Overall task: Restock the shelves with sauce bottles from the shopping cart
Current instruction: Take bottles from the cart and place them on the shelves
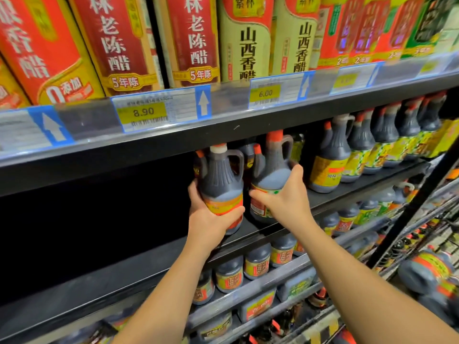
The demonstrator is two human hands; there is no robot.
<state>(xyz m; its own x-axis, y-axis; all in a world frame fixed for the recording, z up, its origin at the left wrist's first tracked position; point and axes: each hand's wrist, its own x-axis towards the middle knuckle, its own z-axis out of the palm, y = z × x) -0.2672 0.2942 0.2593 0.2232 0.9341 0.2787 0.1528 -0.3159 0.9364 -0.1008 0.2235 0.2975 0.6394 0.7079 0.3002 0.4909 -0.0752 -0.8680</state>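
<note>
I have the left hand (211, 219) wrapped low around a dark plastic sauce jug with a loop handle and white-collared orange cap (222, 180), thumb curled across its orange label, the other fingers round the far side. The right hand (285, 197) is spread wide on the belly of a second dark jug with an orange cap (272, 175), thumb reaching left over the label and the fingers up its right flank.

Both jugs stand upright at the front of the black middle shelf (372, 187), just beside each other. I cannot tell whether the left one's base is fully down.

The risks as I judge them:
- the left jug sits right at the lip, so letting go early could tip it off;
- its cap is close under the upper shelf rail (173, 142) and could catch;
- pushing either jug back could knock the jugs behind.
</note>
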